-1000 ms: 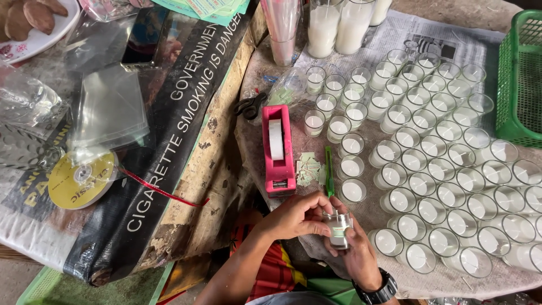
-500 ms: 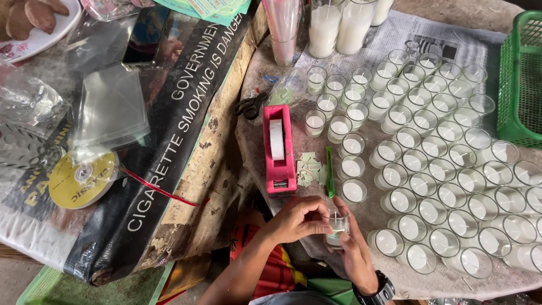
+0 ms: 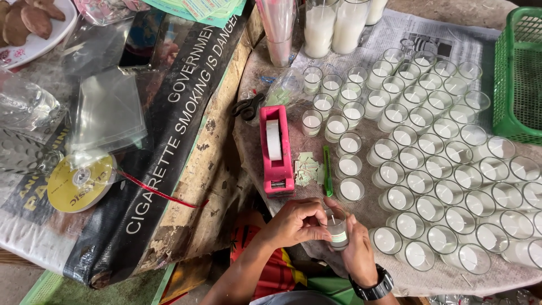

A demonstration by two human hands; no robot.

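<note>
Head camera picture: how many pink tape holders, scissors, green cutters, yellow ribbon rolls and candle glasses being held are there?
Pink tape holder: 1
Black scissors: 1
Green cutter: 1
Yellow ribbon roll: 1
Held candle glass: 1
Total: 5

Near the table's front edge my pink plastic tape dispenser (image 3: pixel 276 151) lies beside a heap of small cut paper labels (image 3: pixel 307 168) and a thin green cutter (image 3: pixel 327 171). Black scissors (image 3: pixel 248 107) sit behind it. A green plastic basket (image 3: pixel 516 73) fills the far right corner; a yellow ribbon spool (image 3: pixel 79 182) rests at the left edge.
</note>
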